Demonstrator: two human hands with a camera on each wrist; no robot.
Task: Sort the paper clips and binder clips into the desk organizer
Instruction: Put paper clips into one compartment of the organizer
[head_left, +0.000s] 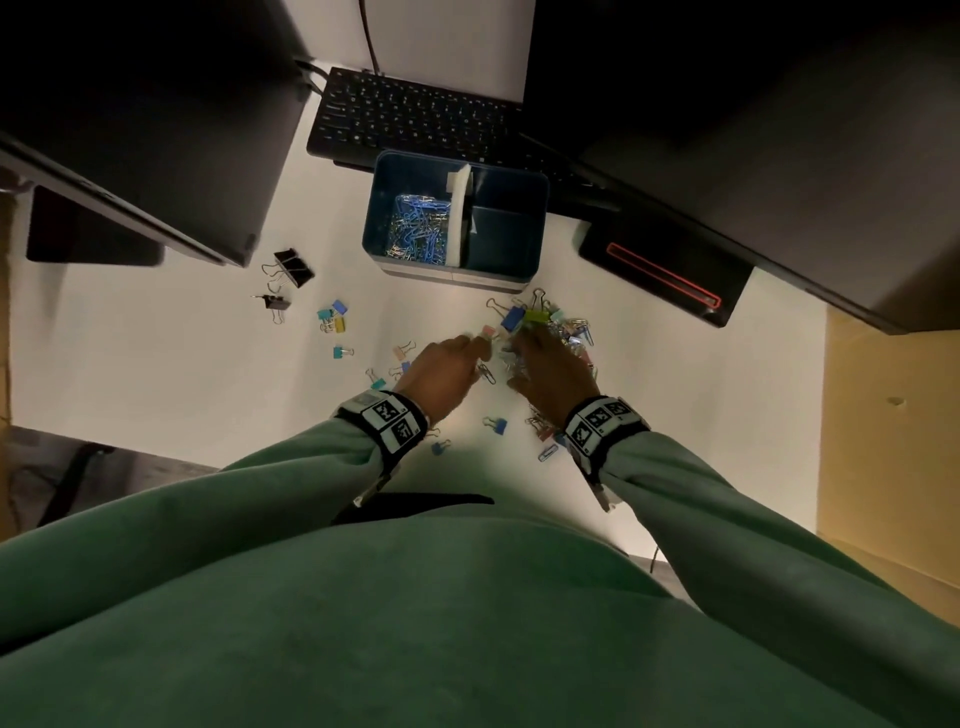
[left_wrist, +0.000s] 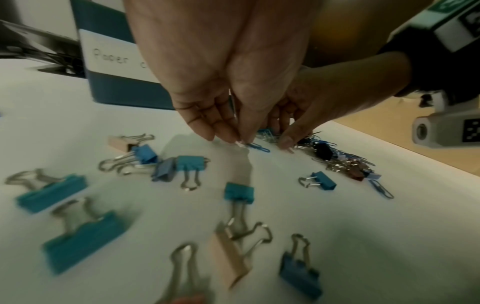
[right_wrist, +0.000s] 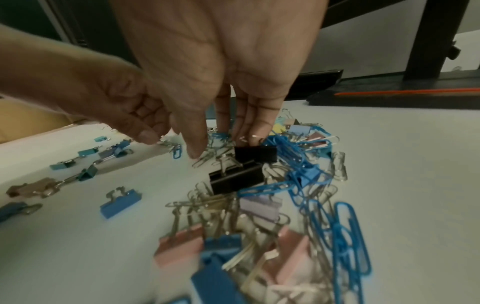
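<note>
Loose clips lie scattered on the white tabletop (head_left: 156, 364) in front of the desk organizer (head_left: 457, 270). The binder clips come in blue, teal, pink, beige, yellow, lilac and black, each with silver wire handles; the paper clips are bare silver wire or coated bright blue. Most form a tangled pile (head_left: 556, 322) just before the organizer's right corner, and in the right wrist view two black binder clips (right_wrist: 241, 172) sit on top of it, wound round with blue paper clips (right_wrist: 311, 181). Smaller binder clips (head_left: 332, 319) lie apart to the left, with larger black binder clips (head_left: 291, 267) further left still.

The left hand (head_left: 447, 371) reaches down beside the pile, its fingertips (left_wrist: 233, 137) bunched together and pinching a blue paper clip (left_wrist: 257, 147) that lies on the tabletop. The right hand (head_left: 550, 379) reaches into the pile with fingers pointing down among the clips; its fingertips (right_wrist: 255, 135) touch the upper black binder clip, but whether they grip anything cannot be told.

The desk organizer is a blue box with a white band along its front, hand-lettered "Paper" at the left. A white divider (head_left: 460, 218) splits it. The left compartment holds a heap of blue and silver paper clips (head_left: 418, 228); nothing shows in the right compartment (head_left: 506, 234).
</note>
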